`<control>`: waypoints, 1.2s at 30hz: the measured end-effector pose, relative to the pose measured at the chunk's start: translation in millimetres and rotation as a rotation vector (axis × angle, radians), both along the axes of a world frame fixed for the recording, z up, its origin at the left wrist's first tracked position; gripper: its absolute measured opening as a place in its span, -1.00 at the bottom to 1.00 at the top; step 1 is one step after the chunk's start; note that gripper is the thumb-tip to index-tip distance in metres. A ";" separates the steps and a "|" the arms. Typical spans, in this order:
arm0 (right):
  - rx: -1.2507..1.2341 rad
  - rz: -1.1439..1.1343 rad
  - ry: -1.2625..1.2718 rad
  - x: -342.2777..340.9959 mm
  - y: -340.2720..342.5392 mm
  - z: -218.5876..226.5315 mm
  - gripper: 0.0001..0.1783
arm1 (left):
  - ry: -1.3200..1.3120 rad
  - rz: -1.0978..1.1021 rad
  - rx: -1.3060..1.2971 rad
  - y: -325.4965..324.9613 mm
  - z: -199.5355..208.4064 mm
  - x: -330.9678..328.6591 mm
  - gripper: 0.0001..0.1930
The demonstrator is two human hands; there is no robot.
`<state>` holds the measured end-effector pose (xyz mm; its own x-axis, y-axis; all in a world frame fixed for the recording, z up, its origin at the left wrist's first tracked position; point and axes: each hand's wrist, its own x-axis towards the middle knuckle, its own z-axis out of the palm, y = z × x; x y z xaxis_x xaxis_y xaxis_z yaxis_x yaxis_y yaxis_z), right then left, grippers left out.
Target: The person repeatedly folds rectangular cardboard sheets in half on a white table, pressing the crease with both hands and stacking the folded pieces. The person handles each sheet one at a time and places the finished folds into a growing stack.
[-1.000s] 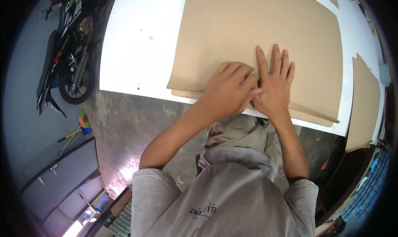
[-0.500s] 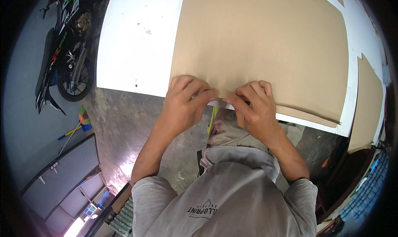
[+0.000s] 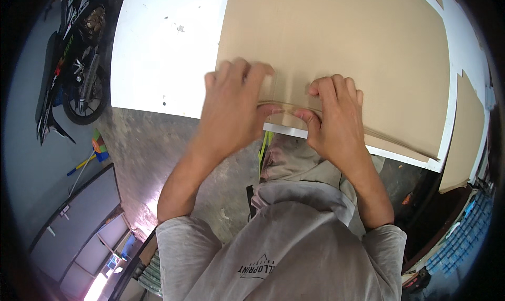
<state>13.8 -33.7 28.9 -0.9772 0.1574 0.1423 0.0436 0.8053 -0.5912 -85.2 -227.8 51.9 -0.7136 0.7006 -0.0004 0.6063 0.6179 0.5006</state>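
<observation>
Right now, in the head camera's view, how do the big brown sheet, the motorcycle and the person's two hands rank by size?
1. Big brown sheet, clearly largest.
2. Motorcycle, partly cut off.
3. Left hand and right hand: too alike to rank, and nearer the camera than the motorcycle.

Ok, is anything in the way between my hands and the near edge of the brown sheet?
Nothing visible is. Your left hand and right hand are both at the near edge of the brown sheet, thumbs at that edge, fingers above the sheet. Nothing covers the edge between the thumbs.
</observation>
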 end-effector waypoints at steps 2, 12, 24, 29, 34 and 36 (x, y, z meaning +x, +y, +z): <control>0.012 0.007 -0.020 -1.6 0.7 3.3 -0.80 | 0.119 -0.003 -0.025 3.2 2.3 -7.6 -0.46; 0.071 0.209 0.250 27.4 -2.6 -10.2 -0.78 | 0.270 -0.154 0.175 -29.3 -23.4 22.7 -0.77; 0.094 0.170 0.263 19.9 -14.4 -15.9 -0.82 | 0.444 -0.083 0.272 -20.1 -43.3 32.0 -0.74; -0.017 0.173 0.119 3.1 -8.2 -8.5 -0.88 | 0.305 -0.071 0.269 -8.7 -34.6 17.2 -0.89; -0.091 0.155 0.103 -2.6 -7.6 -5.3 -0.89 | 0.101 -0.084 0.218 -10.6 -28.4 6.0 -0.86; -0.128 0.135 0.133 -2.3 -7.8 -7.6 -0.90 | 0.118 -0.074 0.172 -11.4 -28.1 6.1 -0.82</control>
